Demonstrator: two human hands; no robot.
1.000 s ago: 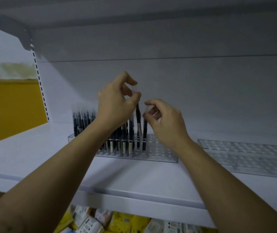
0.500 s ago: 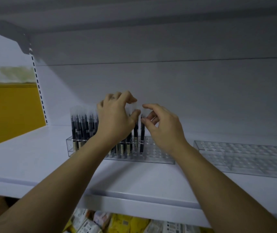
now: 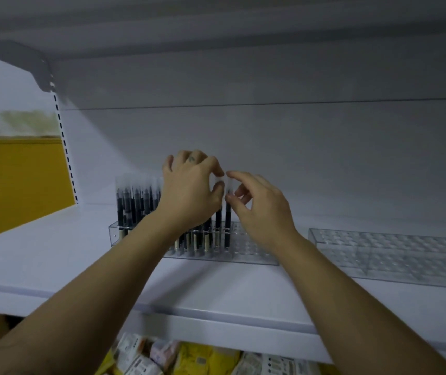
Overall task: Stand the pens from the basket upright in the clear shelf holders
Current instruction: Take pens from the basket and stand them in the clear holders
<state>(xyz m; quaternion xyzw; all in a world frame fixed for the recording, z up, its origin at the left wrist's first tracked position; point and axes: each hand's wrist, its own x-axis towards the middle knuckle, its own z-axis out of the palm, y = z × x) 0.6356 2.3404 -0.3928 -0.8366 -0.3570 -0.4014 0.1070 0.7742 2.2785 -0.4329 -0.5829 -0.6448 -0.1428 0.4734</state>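
Black barrels on the pens (image 3: pixel 135 204), frosted clear caps above, cream-gold bands low down. Colourless see-through holder (image 3: pixel 246 250), dotted with a regular grid of round holes; same grid on the second holder (image 3: pixel 405 255). White shelf (image 3: pixel 54 261). Dashed line of black slots down the white upright (image 3: pixel 66 155). Mustard-yellow panel (image 3: pixel 13 185) at left. Yellow and white packets (image 3: pixel 189 361) below.

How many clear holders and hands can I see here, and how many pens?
Holders: 2, the part-filled holder and the bare holder.
Pens: too crowded and blurred to count.
Hands: 2, left hand and right hand, each pinching a pen.
Total counted: 4.
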